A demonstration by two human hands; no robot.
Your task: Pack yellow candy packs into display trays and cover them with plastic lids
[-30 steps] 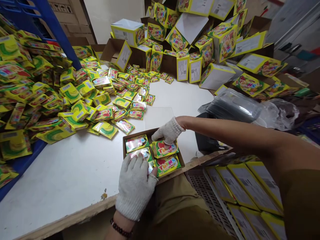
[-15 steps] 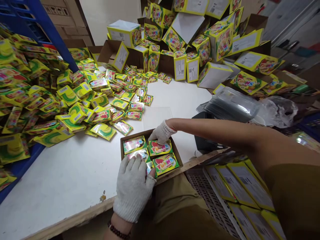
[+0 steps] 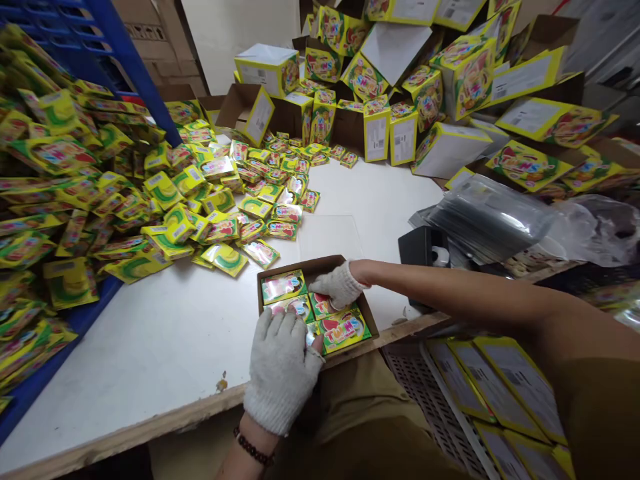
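A shallow brown cardboard box sits at the table's front edge, with yellow-green TWINS candy packs lying flat in it. My left hand, in a white knit glove, lies over the box's front left part. Its fingers are stretched out on a candy pack, and the thumb is near the front middle. My right hand, gloved too, reaches in from the right, fingers pointing left and pressing on the back right pack. Another pack lies uncovered at the front right.
A heap of candy packs spills from a blue crate on the left. Yellow display boxes pile up at the back. Clear plastic sleeves and a black holder stand right. Below is a crate with boxes.
My right hand has shifted from the box's back edge forward onto the back right pack. The left hand stays on the packs. The whole view has swung, so things appear further right.
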